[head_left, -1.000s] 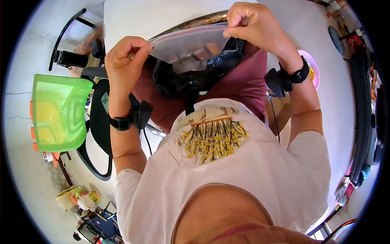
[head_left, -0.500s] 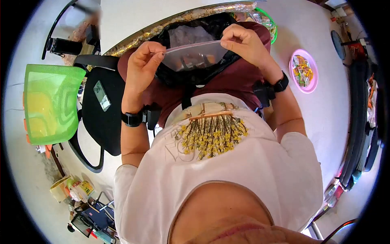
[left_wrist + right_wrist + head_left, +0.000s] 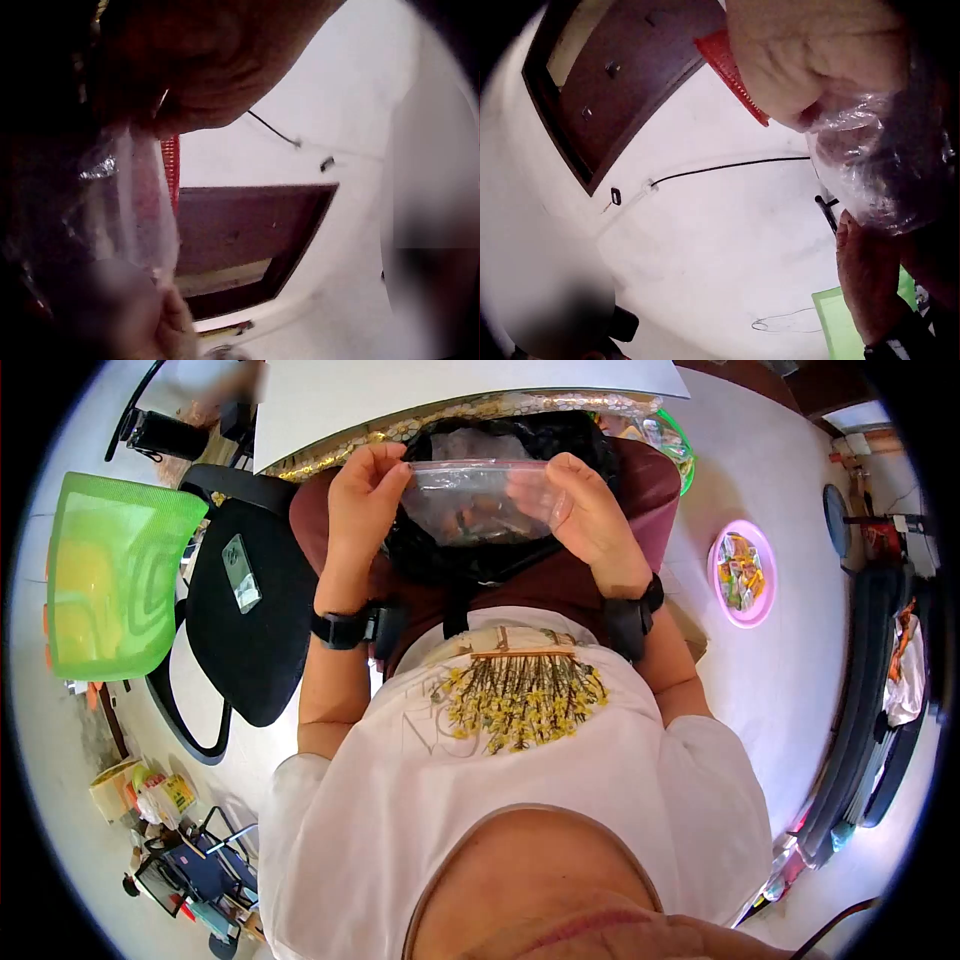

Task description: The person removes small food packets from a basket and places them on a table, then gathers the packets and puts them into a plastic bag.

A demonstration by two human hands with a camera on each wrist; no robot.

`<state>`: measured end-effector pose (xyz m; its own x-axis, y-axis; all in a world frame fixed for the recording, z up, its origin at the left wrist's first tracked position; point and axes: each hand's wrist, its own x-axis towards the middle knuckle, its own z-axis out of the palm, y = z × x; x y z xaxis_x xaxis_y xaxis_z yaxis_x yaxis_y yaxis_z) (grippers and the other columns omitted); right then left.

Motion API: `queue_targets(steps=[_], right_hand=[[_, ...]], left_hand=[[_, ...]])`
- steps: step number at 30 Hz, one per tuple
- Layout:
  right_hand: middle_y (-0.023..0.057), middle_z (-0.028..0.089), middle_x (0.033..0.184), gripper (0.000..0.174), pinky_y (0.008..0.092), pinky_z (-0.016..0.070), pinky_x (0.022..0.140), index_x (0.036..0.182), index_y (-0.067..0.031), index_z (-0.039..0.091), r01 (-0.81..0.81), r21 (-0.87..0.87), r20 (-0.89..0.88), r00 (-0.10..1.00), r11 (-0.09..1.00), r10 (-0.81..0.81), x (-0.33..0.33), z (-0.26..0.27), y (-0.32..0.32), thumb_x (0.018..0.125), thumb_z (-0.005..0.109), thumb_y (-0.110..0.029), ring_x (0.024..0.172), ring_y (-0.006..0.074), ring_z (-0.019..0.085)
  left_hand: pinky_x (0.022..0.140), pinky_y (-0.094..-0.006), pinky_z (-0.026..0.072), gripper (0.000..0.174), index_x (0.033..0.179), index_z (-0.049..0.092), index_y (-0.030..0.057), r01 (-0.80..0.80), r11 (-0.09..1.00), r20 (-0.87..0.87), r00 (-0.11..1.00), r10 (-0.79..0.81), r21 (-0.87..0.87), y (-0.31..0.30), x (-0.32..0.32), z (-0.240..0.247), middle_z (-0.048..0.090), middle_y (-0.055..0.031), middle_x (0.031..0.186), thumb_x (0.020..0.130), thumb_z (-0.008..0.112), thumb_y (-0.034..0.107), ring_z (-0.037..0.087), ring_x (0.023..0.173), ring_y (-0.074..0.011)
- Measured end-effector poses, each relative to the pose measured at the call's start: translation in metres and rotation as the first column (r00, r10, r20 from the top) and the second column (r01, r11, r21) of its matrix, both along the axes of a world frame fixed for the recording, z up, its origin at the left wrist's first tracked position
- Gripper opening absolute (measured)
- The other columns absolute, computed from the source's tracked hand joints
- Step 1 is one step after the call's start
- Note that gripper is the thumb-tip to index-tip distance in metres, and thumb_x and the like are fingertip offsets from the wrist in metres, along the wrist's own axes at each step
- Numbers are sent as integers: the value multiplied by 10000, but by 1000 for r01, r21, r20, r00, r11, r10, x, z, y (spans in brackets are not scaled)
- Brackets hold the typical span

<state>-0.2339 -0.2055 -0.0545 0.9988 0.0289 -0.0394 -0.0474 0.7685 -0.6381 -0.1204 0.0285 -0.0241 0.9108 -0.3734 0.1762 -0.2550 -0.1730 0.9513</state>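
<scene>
A clear zip-top plastic bag [image 3: 470, 510] is stretched between my two hands in the head view. My left hand [image 3: 365, 495] pinches its upper left end between thumb and fingertips. At the right end my right hand [image 3: 595, 525] holds it with the thumb in front, its fingers showing through the plastic. Beneath lies an open black plastic bag [image 3: 470, 565] on the lap, with small items blurred behind the clear film. In the right wrist view the crinkled clear bag [image 3: 885, 187] spans from the near right hand [image 3: 817, 60] to the left hand [image 3: 866, 274].
A white table [image 3: 400, 390] stands just ahead. To the right on the floor are a pink basin [image 3: 716, 585] of small packets and a green-rimmed basket [image 3: 688, 455]. At left, a black chair seat [image 3: 270, 650] with a green backrest [image 3: 120, 580] bears a phone [image 3: 240, 575].
Both hands have come closer together while holding the clear bag. My right fingers have gone from pinching its top edge to lying behind the film. The head view has shifted, showing more table.
</scene>
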Motion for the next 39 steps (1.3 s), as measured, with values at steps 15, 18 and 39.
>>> queue_targets(steps=[15, 18, 39], right_hand=[[156, 664, 979, 95, 327, 524, 818, 903, -23, 555, 101, -218, 57, 994, 971, -91, -6, 16, 11, 943, 498, -88, 899, 225, 657], [177, 652, 1038, 93, 374, 485, 903, 921, -49, 531, 41, -242, 89, 996, 969, -20, -3, 7, 5, 956, 480, -118, 966, 247, 639], [157, 661, 1005, 166, 363, 533, 824, 975, -5, 580, 145, -214, 17, 989, 966, -144, 1, -3, -10, 952, 524, -161, 913, 239, 659]], left_hand=[[594, -248, 428, 81, 831, 659, -8, 456, 832, -33, 882, -471, 315, -39, -8, 43, 596, -48, 690, 788, 662, 61, 535, 647, -107], [599, -227, 413, 57, 838, 655, -7, 469, 835, -59, 879, -473, 287, -19, 2, 40, 570, 11, 700, 814, 650, 45, 497, 661, -64], [796, -302, 519, 18, 906, 564, 78, 221, 718, -148, 899, -413, -661, -1, -4, -18, 651, -61, 875, 921, 557, 69, 656, 856, -171]])
